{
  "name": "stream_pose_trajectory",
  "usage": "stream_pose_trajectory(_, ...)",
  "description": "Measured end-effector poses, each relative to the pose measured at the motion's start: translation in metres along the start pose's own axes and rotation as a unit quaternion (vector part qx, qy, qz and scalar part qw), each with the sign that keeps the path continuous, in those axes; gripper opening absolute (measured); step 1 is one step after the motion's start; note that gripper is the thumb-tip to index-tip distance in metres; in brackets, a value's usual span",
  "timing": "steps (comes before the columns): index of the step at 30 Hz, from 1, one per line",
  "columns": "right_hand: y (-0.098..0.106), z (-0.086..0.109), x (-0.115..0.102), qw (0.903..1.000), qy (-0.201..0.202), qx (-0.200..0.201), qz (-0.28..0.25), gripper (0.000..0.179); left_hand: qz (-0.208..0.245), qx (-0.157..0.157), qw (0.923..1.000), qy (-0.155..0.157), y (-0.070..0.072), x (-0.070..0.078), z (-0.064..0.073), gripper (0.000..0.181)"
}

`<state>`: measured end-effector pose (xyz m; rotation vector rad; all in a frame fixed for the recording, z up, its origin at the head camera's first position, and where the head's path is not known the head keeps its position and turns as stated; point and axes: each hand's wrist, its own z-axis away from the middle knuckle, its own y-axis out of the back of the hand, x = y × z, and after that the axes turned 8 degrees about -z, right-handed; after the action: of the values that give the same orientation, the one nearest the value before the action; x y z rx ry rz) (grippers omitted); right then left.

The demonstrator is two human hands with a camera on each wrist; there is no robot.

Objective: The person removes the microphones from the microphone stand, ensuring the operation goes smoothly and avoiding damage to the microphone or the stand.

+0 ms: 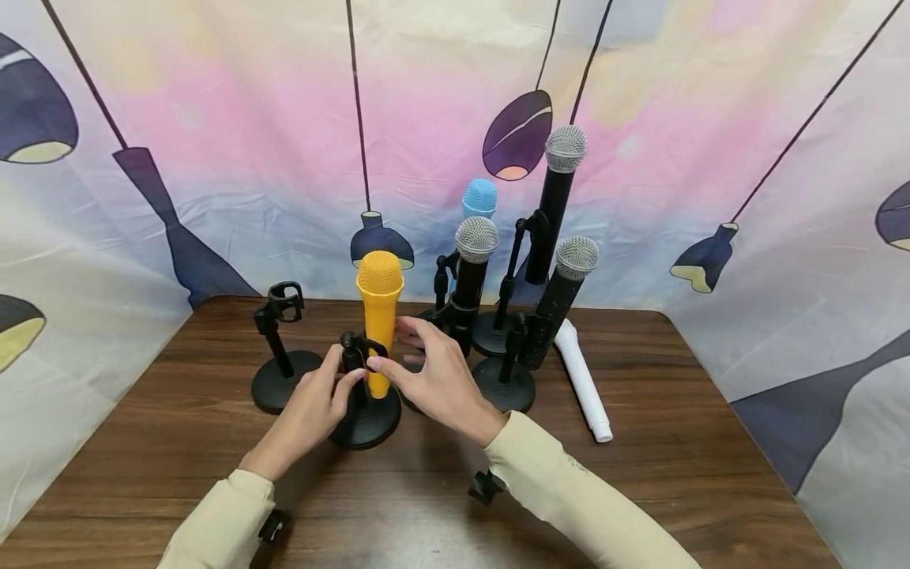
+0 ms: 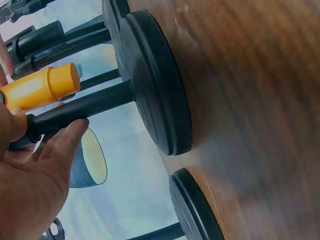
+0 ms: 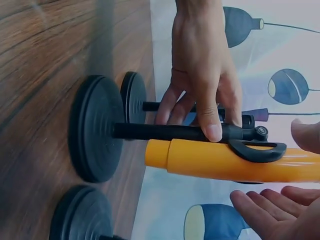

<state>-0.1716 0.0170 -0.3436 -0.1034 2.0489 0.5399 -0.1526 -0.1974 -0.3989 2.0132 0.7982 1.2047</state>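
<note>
- Left hand (image 1: 313,403) pinches the slim, round-based black stand (image 3: 160,131); brace it steadily.
- Right hand (image 1: 442,383), fingers wide, flanks the yellow plastic microphone (image 1: 380,316) in its curved black clip (image 3: 255,156) (left of centre); guide it gently.

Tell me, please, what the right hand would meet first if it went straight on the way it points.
The right hand would probably meet the yellow microphone first; the exact gap is hard to judge.
</note>
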Motion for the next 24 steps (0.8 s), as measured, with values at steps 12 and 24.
stream_pose_trajectory(12,-0.005,-0.007,0.003,0.9992,0.021,0.002,-0.035,0.044,0.002,0.019,0.9994,-0.03,-0.005,0.009,0.01,0.018)
stream_pose_trajectory(24,-0.001,-0.005,0.0,0.9991,0.03,-0.025,-0.018,0.033,0.021,-0.004,0.9997,-0.006,0.015,0.018,0.016,0.036)
